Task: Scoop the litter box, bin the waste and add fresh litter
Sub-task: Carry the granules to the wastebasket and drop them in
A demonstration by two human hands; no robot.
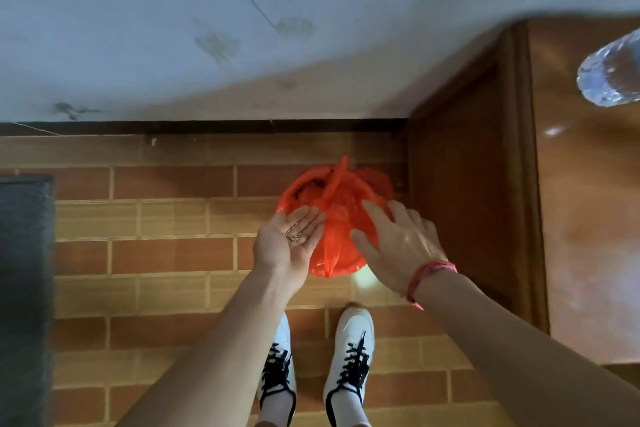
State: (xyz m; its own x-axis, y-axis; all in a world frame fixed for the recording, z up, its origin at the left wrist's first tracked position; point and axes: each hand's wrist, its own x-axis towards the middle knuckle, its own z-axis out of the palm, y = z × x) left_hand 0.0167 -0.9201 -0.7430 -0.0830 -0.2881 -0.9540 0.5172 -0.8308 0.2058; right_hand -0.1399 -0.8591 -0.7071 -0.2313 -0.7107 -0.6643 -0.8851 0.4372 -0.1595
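A small bin lined with an orange plastic bag [337,218] stands on the tiled floor by the wall. My left hand [289,241] is held palm up at the bag's left edge, fingers relaxed, with a few small litter grains lying on the palm. My right hand [398,243] is spread palm down over the right side of the bag, fingers straight; whether it touches the plastic is unclear. A red band is on my right wrist. No litter box or scoop is in view.
A brown wooden cabinet [485,201] stands right of the bin, a clear plastic bottle [609,76] lying on its top. A dark grey mat [24,288] lies at the left edge. My white shoes [349,357] stand just below the bin.
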